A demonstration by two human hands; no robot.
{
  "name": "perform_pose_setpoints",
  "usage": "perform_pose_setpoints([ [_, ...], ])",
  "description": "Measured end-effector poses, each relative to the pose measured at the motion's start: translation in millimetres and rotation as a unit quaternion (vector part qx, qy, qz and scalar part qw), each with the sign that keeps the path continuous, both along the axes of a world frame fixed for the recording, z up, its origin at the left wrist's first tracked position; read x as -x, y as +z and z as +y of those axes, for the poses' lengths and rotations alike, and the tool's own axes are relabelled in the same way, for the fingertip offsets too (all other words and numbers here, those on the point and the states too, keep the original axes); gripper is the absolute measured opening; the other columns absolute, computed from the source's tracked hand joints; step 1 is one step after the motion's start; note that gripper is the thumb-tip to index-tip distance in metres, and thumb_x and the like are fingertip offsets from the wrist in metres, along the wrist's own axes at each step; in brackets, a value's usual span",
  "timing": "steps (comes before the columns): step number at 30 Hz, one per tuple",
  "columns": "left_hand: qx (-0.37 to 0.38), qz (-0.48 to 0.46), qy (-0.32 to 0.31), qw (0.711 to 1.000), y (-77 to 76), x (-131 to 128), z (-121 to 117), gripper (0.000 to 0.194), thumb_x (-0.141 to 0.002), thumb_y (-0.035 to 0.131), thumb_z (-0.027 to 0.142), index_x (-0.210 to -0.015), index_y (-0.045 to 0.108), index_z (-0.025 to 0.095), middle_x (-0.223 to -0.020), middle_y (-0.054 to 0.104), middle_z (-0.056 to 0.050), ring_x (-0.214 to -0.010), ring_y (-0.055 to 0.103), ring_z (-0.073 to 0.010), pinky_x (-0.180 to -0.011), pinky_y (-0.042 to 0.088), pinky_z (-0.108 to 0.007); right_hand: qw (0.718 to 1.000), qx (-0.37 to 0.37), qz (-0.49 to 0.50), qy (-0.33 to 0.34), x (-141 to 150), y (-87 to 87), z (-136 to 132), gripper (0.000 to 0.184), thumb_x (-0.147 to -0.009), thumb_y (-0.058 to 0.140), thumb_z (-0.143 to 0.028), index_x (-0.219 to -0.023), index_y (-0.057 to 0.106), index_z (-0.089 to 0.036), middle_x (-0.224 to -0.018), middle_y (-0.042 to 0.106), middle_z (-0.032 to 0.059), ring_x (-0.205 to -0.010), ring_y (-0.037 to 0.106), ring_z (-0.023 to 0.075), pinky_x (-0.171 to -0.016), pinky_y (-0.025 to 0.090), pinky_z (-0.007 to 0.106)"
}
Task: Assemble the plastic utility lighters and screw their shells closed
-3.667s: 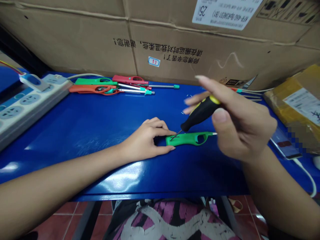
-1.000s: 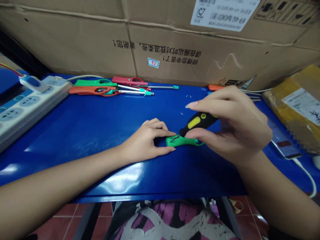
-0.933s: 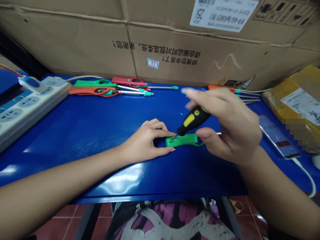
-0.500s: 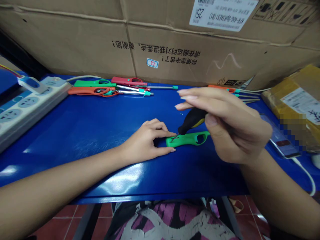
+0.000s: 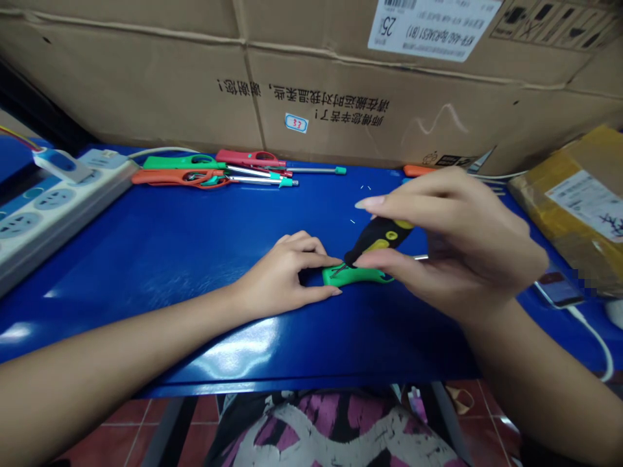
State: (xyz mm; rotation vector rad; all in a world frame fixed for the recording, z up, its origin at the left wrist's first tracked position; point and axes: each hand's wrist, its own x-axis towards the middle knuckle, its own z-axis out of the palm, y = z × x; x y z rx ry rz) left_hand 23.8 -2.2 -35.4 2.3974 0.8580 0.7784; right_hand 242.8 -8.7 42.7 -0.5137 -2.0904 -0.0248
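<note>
A green long-nosed lighter (image 5: 360,276) lies on the blue table, its metal rod pointing right and partly hidden. My left hand (image 5: 292,269) rests on the table and grips the lighter's left end between thumb and fingers. In my right hand (image 5: 467,250) is a black and yellow screwdriver (image 5: 379,243), with the thumb against the handle's lower part and the fingers over its top. The screwdriver leans down to the left, and its tip meets the left end of the green lighter. My right palm hides part of the lighter.
Several lighters, among them an orange lighter (image 5: 170,178) and a red lighter (image 5: 243,157), lie along a cardboard box (image 5: 311,78). At left is a power strip (image 5: 73,194). A phone (image 5: 559,290) with a cable and a taped parcel (image 5: 584,207) sit at right.
My right hand has shifted slightly and re-gripped: the thumb now presses low on the screwdriver handle, which shows more of its yellow part. My left hand and the lighter have stayed put.
</note>
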Motion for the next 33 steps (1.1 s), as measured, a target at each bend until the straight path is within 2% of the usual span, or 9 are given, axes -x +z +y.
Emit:
perform_pose_setpoints([
  [2,0.002,0.001,0.0,1.0,-0.1,0,0,0.033,-0.083,0.08,0.039,-0.109,0.076,0.02,-0.094,0.069,-0.004,-0.09,0.062,-0.021,-0.082,0.045,-0.037,1.0,-0.021,-0.01,-0.011,1,0.3,-1,0.032,-0.094,0.067,-0.032,-0.125,0.069,-0.023,-0.093,0.071,0.0048,-0.09,0.069,0.0212,-0.079,0.062,0.036],
  [7,0.005,-0.001,-0.002,1.0,0.2,-1,1,0.031,-0.084,0.078,0.041,-0.108,0.076,0.02,-0.1,0.072,-0.006,-0.097,0.063,-0.0233,-0.089,0.046,-0.041,0.994,0.089,-0.05,0.047,3,-1.0,-2,0.046,-0.101,0.052,-0.023,-0.147,0.05,-0.024,-0.118,0.07,0.0065,-0.101,0.07,0.0206,-0.088,0.063,0.04],
  [11,0.009,0.01,-0.001,1.0,1.1,0,0,0.032,-0.084,0.079,0.04,-0.11,0.076,0.021,-0.097,0.071,-0.005,-0.094,0.063,-0.0227,-0.086,0.046,-0.039,1.0,0.001,0.001,0.007,4,-3.0,1,0.043,-0.091,0.071,-0.024,-0.133,0.064,-0.023,-0.096,0.072,0.004,-0.092,0.069,0.0207,-0.082,0.063,0.036],
  [13,0.007,0.009,0.001,1.0,1.1,0,0,0.031,-0.084,0.079,0.04,-0.109,0.076,0.022,-0.094,0.07,-0.004,-0.092,0.062,-0.0215,-0.085,0.046,-0.038,1.0,-0.005,-0.013,-0.003,2,-2.7,2,0.042,-0.092,0.069,-0.028,-0.133,0.064,-0.023,-0.102,0.072,0.0054,-0.097,0.069,0.0226,-0.086,0.063,0.039],
  [18,0.012,0.008,0.003,1.0,0.6,0,0,0.032,-0.085,0.079,0.041,-0.11,0.076,0.022,-0.096,0.069,-0.003,-0.093,0.062,-0.0201,-0.088,0.045,-0.038,0.991,0.125,-0.002,0.048,-2,-3.8,4,0.045,-0.098,0.058,-0.023,-0.142,0.057,-0.029,-0.123,0.071,0.0059,-0.102,0.071,0.0231,-0.088,0.063,0.042],
  [21,0.012,0.011,0.0,1.0,0.4,0,0,0.032,-0.085,0.078,0.041,-0.11,0.076,0.022,-0.096,0.07,-0.003,-0.093,0.062,-0.0209,-0.087,0.045,-0.038,0.997,0.05,0.034,0.044,-1,-4.0,6,0.043,-0.087,0.074,-0.024,-0.13,0.067,-0.024,-0.104,0.075,0.0057,-0.091,0.07,0.0224,-0.081,0.063,0.038],
  [23,0.01,0.011,0.001,1.0,0.1,0,0,0.032,-0.085,0.078,0.042,-0.11,0.076,0.022,-0.098,0.071,-0.004,-0.095,0.063,-0.0219,-0.087,0.046,-0.039,0.999,0.013,0.009,0.032,-1,-0.8,6,0.044,-0.084,0.078,-0.027,-0.126,0.069,-0.019,-0.103,0.075,0.007,-0.094,0.069,0.023,-0.086,0.061,0.038],
  [27,0.011,0.009,-0.001,1.0,0.0,-1,1,0.031,-0.085,0.077,0.041,-0.109,0.076,0.02,-0.105,0.072,-0.007,-0.101,0.064,-0.0247,-0.094,0.047,-0.043,0.989,0.095,-0.1,0.057,-5,8.4,-2,0.046,-0.096,0.056,-0.015,-0.142,0.055,-0.018,-0.131,0.067,0.007,-0.118,0.065,0.0217,-0.1,0.056,0.038],
  [33,0.017,0.012,0.002,1.0,2.3,-1,0,0.033,-0.084,0.078,0.042,-0.11,0.076,0.021,-0.102,0.072,-0.007,-0.097,0.064,-0.0245,-0.091,0.048,-0.043,0.999,0.02,-0.028,-0.002,0,5.4,-4,0.03,-0.091,0.069,-0.02,-0.121,0.069,-0.018,-0.099,0.071,0.0054,-0.093,0.068,0.019,-0.082,0.061,0.033],
])
